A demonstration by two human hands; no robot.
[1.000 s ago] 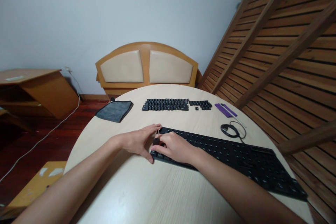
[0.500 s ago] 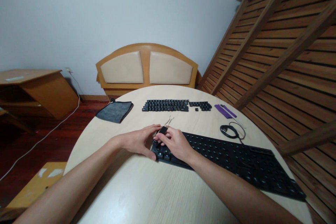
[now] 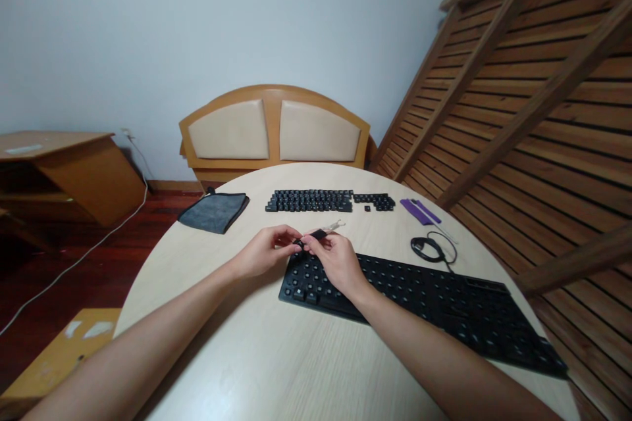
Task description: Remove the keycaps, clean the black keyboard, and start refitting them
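Two narrow pinches, room at six o'clock

My right hand grips a black-handled tool with metal prongs; my left hand pinches a small black piece beside its near end. Below, a long black plastic keyboard runs toward four, ending close to the rim of the round pale table. Its top separates my hands from black keycap rows at twelve and spreads wider at six.
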